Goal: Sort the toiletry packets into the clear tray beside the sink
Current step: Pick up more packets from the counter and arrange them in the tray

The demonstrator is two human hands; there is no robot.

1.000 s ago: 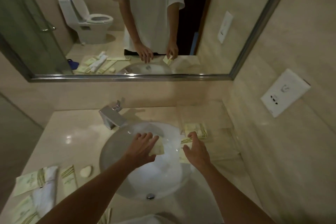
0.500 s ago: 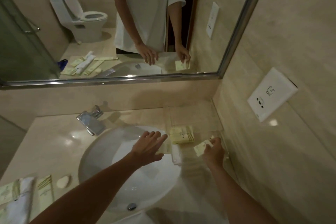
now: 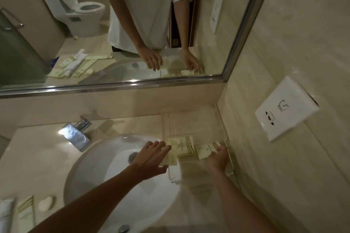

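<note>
We are setting a thin, limp packet (image 3: 207,151) into the clear tray (image 3: 229,164) beside the sink (image 3: 106,172) — right hand (image 3: 217,159) pinching its edge, left hand (image 3: 151,157) spread — best gripped by the edges.

Counting now!
Three packets (image 3: 186,146) at the tray (image 3: 228,159), two hands (image 3: 151,157), one soap (image 3: 46,203), one tap (image 3: 77,134).

a bathroom: sink (image 3: 106,176), tap (image 3: 76,135), wall mirror (image 3: 113,24), mirrored toilet (image 3: 83,11).
</note>
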